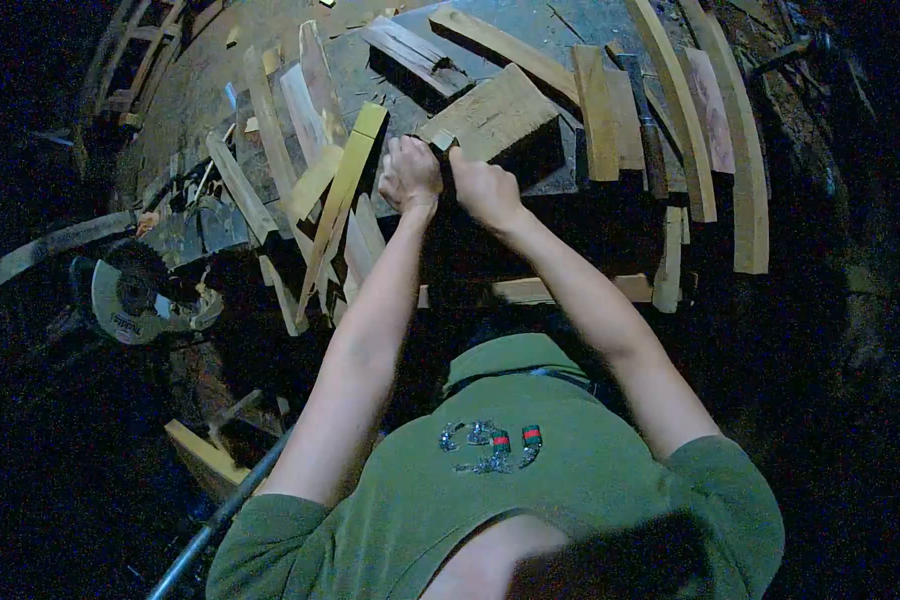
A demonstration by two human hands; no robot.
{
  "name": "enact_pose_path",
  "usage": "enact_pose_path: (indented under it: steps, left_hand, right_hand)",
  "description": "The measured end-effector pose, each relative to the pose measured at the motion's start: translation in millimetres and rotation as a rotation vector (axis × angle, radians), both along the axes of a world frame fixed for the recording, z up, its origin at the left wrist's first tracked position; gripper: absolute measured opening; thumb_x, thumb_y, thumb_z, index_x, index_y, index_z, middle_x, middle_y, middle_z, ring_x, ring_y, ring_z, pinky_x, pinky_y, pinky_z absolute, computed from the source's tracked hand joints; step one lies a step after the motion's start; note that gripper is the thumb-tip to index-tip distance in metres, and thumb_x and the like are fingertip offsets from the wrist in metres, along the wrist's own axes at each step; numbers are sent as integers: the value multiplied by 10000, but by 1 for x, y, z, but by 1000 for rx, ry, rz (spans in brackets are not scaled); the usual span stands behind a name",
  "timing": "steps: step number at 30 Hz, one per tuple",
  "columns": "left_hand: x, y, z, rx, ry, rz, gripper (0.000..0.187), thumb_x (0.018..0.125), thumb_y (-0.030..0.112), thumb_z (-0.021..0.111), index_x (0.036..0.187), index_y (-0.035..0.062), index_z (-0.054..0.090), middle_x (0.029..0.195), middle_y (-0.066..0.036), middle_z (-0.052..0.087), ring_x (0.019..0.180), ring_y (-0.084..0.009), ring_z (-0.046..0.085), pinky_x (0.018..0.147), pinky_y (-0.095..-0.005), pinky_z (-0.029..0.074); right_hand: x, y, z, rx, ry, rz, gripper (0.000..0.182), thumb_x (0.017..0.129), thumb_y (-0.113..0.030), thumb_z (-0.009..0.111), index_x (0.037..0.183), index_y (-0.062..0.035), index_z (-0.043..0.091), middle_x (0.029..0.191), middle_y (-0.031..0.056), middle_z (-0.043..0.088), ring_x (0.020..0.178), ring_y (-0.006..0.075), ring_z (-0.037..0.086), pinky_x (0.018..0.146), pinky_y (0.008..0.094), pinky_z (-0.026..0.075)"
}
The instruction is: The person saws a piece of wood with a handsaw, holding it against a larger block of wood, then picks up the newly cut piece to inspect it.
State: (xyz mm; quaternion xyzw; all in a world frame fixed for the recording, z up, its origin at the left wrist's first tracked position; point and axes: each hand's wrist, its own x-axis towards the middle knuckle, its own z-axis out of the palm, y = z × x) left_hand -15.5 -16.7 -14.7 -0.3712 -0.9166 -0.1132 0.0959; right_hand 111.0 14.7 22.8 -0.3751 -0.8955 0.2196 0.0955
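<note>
My left hand [410, 175] is closed, its fingers curled, at the near left corner of a thick wooden block [495, 110]. Close beside it, my right hand [485, 190] is closed too, with the thumb pointing up. Between the two hands is a small dark object with a pale squarish face [444, 142]; its kind cannot be made out, and the hands cover most of it. The block lies on the worktable [300, 22] just beyond my hands. A yellowish wooden strip [355, 165] leans to the left of my left hand.
Several wood strips [270, 120] lie at the left, some overhanging the table edge. More boards [595, 115] and long curved strips [670, 100] lie at the right. A split timber piece [415, 60] sits behind the block. At the lower left is a circular saw [130, 300].
</note>
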Motion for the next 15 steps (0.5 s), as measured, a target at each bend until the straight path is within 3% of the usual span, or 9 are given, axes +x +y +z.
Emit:
enact_pose_path:
  steps: [4,8,15]
  left_hand:
    - [1,3,-10,138,159,9,258,852,270,400,743,85,544,814,-76,543,767,-275,571,590,-429,455]
    - [3,0,5,-38,26,21,266,853,274,402,732,81,540,812,-72,545,765,-269,573,588,-426,458]
    - [-13,1,-22,-1,33,-30,276,867,280,380,756,85,540,831,-73,553,758,-267,575,593,-421,460]
  right_hand:
    - [29,-6,0,58,3,11,165,798,-120,439,956,-114,484,585,136,605,497,293,613,424,424,491]
    - [68,-17,22,-126,-151,72,240,789,-98,438,1024,-60,468,617,178,597,575,334,617,473,442,496]
    - [6,4,5,-91,18,16,153,812,-117,413,955,-82,456,620,173,608,565,345,619,486,473,495]
